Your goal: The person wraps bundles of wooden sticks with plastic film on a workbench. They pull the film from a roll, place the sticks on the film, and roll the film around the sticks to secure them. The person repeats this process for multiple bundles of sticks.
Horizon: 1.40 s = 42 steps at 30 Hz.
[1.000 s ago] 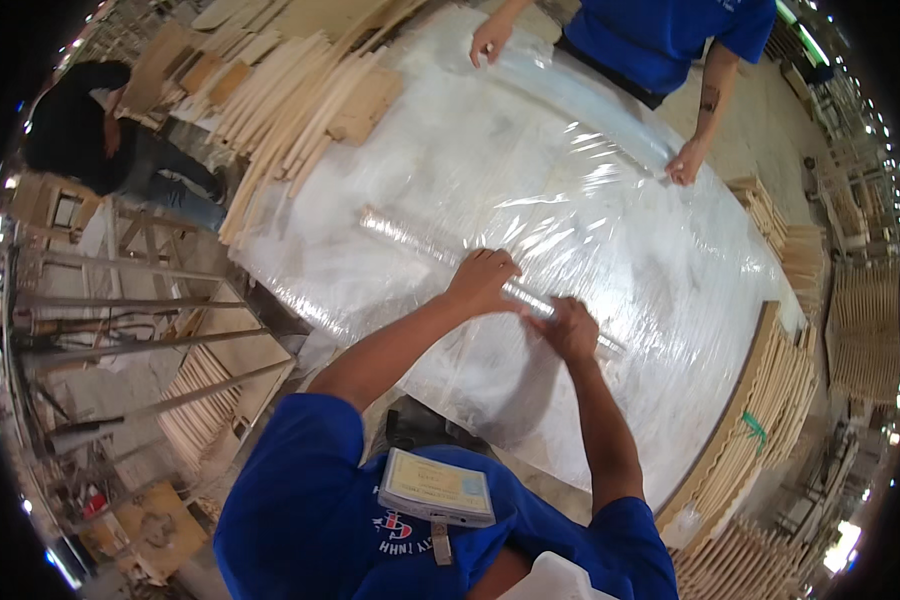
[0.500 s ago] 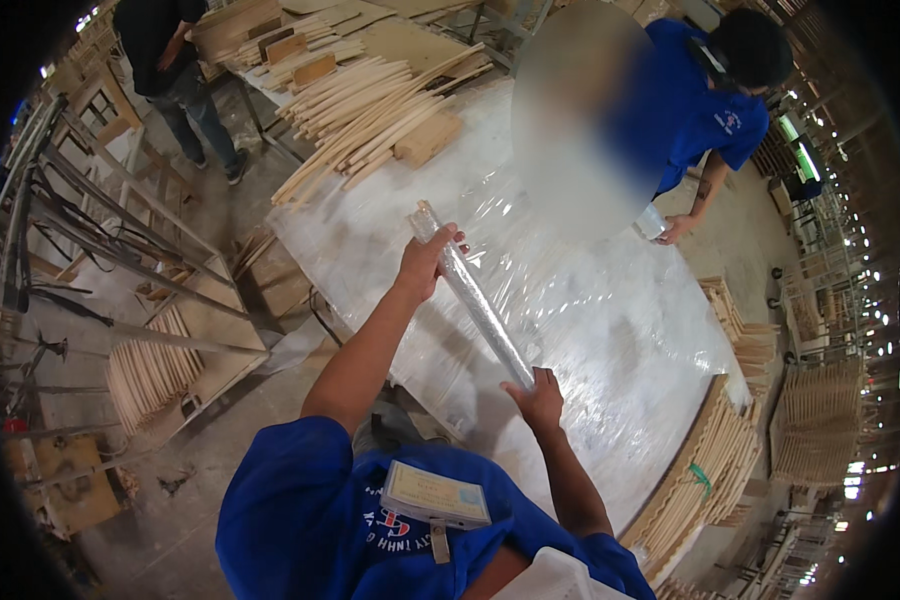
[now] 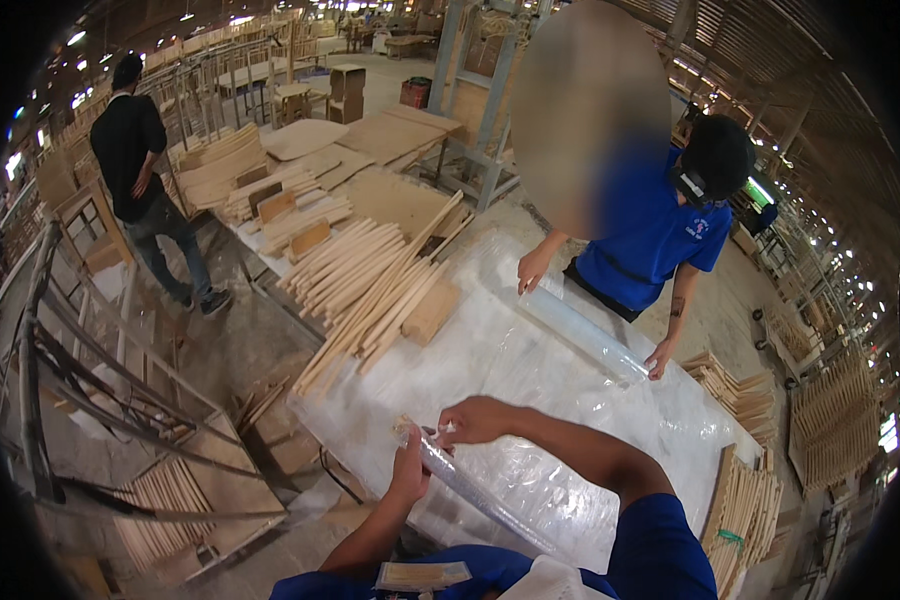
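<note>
At the far left, a person in a dark shirt [image 3: 130, 160] is standing beyond a metal rack [image 3: 38, 370], and below, a stack of thin wooden slats [image 3: 165, 515] is lying on a board. Next, a heap of pale wooden sticks [image 3: 355, 270] is lying over the left edge of the table [image 3: 345, 420], with a small wooden block [image 3: 432, 312] resting just beside it. Near the table's left near corner, the left hand [image 3: 408, 472] is closing around the upper end of a roll of clear film [image 3: 485, 500], which is slanting down to the right, above the near edge. Just right of it, the right hand [image 3: 475, 420] is bending its fingers in close at that same end; whether they are pinching any film, I cannot tell. Farther right, at the far edge, a co-worker in a blue shirt [image 3: 635, 255] is holding a second film roll [image 3: 585, 335] by both ends. By the far right corner, wooden pieces [image 3: 735, 392] are lying stacked, and along the right edge a wooden bundle [image 3: 742, 505] with a green tie [image 3: 730, 537] is resting.
</note>
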Motion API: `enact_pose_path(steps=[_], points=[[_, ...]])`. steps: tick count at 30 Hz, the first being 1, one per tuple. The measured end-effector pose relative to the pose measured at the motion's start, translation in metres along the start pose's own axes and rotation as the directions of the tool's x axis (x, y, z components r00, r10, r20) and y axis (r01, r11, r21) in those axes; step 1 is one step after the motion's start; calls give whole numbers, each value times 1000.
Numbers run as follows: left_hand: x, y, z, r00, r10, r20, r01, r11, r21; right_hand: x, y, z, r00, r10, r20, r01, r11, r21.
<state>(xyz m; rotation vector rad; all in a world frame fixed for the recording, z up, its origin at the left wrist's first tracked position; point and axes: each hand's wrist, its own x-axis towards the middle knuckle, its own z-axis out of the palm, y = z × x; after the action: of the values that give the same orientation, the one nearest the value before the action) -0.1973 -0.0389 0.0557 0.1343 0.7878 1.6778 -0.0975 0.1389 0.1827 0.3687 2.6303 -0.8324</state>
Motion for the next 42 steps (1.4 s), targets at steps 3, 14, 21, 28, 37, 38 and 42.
enact_pose_path(steps=[3,14,21,28,37,38,42], points=[[10,12,-9,999,37,-36,-36,999,36,4,-24,12,994,-34,-100,37,999,31],[102,65,-48,860,-69,-506,153,980,127,-93,-43,24,960,49,-274,46,943,329],[100,88,-115,760,52,-647,-50,999,21,-200,-56,12,574,397,-716,245,751,613],[-3,63,-171,653,42,-756,-133,989,-59,-292,-19,0,171,430,-886,797,469,381],[-213,53,-164,748,207,-630,-363,923,-129,-325,19,-51,65,486,-871,907,336,255],[-233,54,-160,705,225,-672,-386,917,-98,-321,17,-61,25,512,-859,909,346,233],[-314,54,-166,593,238,-769,-438,897,-60,-275,-4,-79,133,257,-957,900,373,226]])
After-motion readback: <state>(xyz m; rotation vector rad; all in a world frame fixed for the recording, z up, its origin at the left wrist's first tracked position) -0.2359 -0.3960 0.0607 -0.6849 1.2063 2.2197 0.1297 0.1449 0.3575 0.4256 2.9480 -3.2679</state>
